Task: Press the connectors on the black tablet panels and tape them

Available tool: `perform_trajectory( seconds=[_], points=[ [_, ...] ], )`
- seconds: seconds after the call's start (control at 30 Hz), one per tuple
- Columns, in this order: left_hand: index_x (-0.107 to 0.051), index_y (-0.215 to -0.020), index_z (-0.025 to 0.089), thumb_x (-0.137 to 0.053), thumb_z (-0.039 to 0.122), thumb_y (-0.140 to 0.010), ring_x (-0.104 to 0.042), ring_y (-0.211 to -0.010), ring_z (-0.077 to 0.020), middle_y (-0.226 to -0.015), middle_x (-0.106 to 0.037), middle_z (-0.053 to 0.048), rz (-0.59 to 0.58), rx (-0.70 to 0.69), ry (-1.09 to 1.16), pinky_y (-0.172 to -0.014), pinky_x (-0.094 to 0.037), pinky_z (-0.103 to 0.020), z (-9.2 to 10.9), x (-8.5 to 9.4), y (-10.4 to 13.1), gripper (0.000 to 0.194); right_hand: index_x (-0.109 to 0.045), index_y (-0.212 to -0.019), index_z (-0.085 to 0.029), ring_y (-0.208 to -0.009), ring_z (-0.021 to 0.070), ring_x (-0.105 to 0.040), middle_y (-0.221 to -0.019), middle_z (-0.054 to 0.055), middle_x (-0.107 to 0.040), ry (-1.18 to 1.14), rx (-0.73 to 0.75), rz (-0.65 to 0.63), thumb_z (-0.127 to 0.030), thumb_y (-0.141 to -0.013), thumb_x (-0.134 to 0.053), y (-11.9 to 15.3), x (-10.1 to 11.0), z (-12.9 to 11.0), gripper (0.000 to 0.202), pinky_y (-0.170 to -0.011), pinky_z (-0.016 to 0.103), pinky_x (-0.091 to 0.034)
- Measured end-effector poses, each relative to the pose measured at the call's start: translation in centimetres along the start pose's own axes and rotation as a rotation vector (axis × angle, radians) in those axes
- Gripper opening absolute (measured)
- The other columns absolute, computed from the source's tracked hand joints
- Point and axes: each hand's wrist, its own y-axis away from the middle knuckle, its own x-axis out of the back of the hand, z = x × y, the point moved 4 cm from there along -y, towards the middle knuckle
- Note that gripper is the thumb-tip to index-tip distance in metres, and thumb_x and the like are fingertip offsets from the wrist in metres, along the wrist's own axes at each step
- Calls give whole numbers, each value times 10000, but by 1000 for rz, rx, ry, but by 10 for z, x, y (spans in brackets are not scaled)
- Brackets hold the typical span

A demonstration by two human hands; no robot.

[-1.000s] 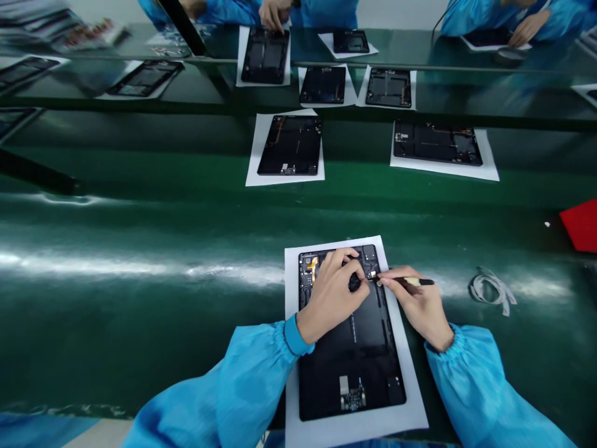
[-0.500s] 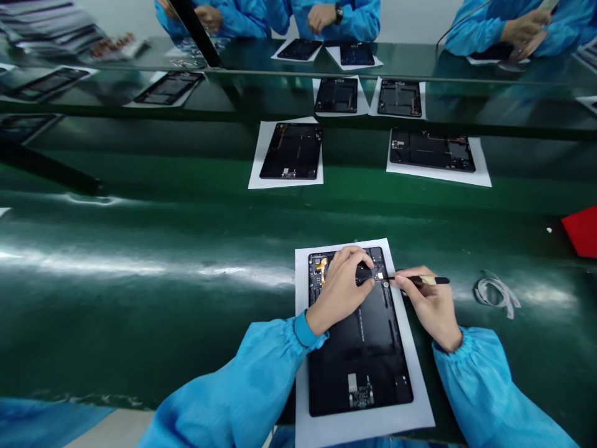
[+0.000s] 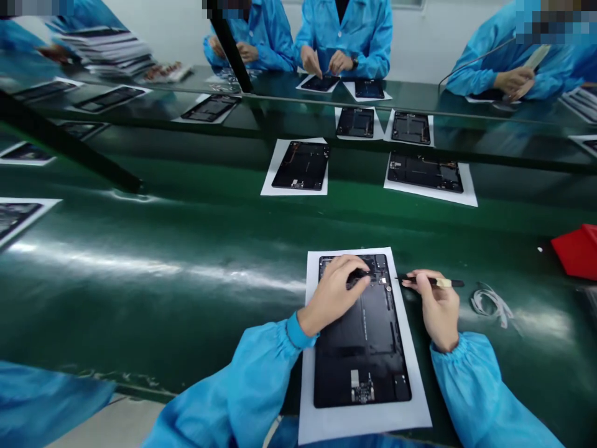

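Note:
An opened black tablet [image 3: 364, 348] lies on a sheet of white paper [image 3: 364, 425] in front of me, its inner parts showing. My left hand [image 3: 336, 289] rests over the tablet's top end, fingers curved and the thumb apart from the index finger. Only dark tablet interior shows in that gap. Just right of the paper, my right hand [image 3: 436, 305] grips slim black tweezers [image 3: 438, 282] with a pale band. Their thin tip points left, above the paper's edge, apart from the tablet. A small white piece [image 3: 383, 281] shows near the tablet's upper right corner.
A coiled pale strip [image 3: 492, 305] lies right of my right hand, with a red bin [image 3: 578, 252] beyond. Further opened tablets [image 3: 303, 165] [image 3: 426, 171] sit on paper ahead. A raised shelf [image 3: 209, 132] crosses the bench; co-workers in blue sit behind it.
My right hand has drawn the tweezers to the right, off the tablet's upper right corner. My left hand stays over the top end. The camera view has tilted up and shifted left.

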Motion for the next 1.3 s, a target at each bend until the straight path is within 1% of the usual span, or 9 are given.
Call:
perform_trajectory(
  seconds=[0.07,0.13,0.3,0.5,0.63,0.9,1.07,1.17,1.3],
  points=[
    [-614,-1002,212,-590,208,-883,-552,-1050,-214,-1067,-617,-46,33,18,-91,-947,-429,-392,-4,6,7,122,-670,-853,-192,-763,157,-683,-867,38,-665,-56,14,-16,-469,-901,-561,1,-1,0,302,-739,322,-589],
    [-620,-1021,206,-603,235,-880,-544,-1054,-231,-1088,-608,-59,8,15,-172,-935,-432,-411,-6,4,13,145,-677,-854,-194,-793,164,-671,-875,42,-656,-80,22,-37,-477,-920,-522,3,-2,1,329,-742,333,-591],
    [-643,-1058,222,-551,265,-918,-521,-1096,-237,-1151,-579,-70,14,-88,-307,-981,-405,-439,3,-9,21,173,-691,-865,-208,-835,202,-668,-892,48,-669,46,62,-125,-413,-844,-655,3,-6,5,209,-774,369,-580],
    [-642,-1148,253,-550,277,-916,-400,-1258,-294,-1318,-491,-98,-59,-215,-468,-1052,-353,-509,13,-18,26,251,-699,-857,-218,-822,195,-660,-864,41,-690,167,181,-197,-362,-862,-636,4,-8,2,158,-756,335,-540],
    [-641,-1164,266,-528,274,-926,-372,-1288,-301,-1349,-470,-100,-73,-232,-497,-1045,-370,-514,11,-19,28,264,-703,-859,-219,-823,186,-647,-853,37,-697,232,262,-229,-338,-880,-613,4,-8,-5,151,-737,311,-515],
    [-630,-1188,261,-512,269,-934,-360,-1299,-296,-1347,-471,-104,-93,-223,-476,-1054,-373,-509,10,-20,28,280,-697,-859,-223,-809,195,-655,-857,42,-706,275,278,-279,-348,-887,-603,3,-8,-10,159,-748,336,-517],
    [-625,-1194,260,-507,273,-938,-358,-1304,-290,-1347,-477,-97,-113,-197,-459,-1060,-367,-499,9,-20,28,283,-702,-905,-231,-826,192,-659,-874,37,-706,341,351,-427,-312,-905,-585,-1,-9,-24,142,-772,336,-523],
    [-625,-1196,261,-502,281,-942,-359,-1305,-286,-1339,-489,-88,-124,-185,-445,-1063,-364,-497,8,-20,28,283,-718,-902,-233,-834,193,-663,-878,37,-709,342,304,-528,-325,-895,-604,-11,-9,-27,147,-781,341,-538],
    [-631,-1195,255,-501,285,-944,-367,-1303,-286,-1325,-512,-84,-127,-192,-452,-1056,-365,-493,8,-20,27,284,-723,-801,-204,-782,195,-684,-816,38,-687,119,22,-490,-464,-791,-695,-29,-7,-15,262,-746,356,-602]
  ],
)
